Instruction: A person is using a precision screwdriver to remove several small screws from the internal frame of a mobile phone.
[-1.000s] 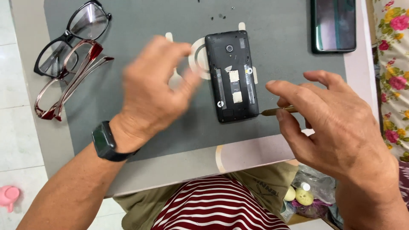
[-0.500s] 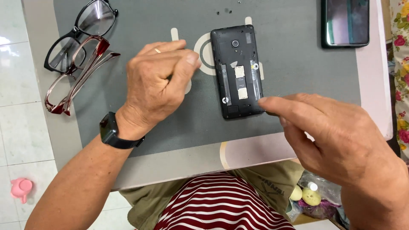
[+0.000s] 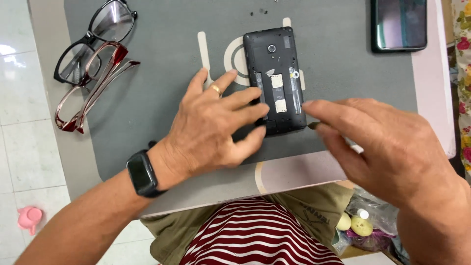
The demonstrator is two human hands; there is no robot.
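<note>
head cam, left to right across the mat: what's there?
black glasses → red glasses → left hand → opened black phone → right hand holding a thin tool → second phone

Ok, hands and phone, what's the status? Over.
Left hand flat on the phone, pinning its left edge. Right hand pinches a thin tool at the phone's lower right corner. Glasses lie well clear.

Single head view, looking steeply down, close over grey mat point(image 3: 162, 88) and hands; no second view.
</note>
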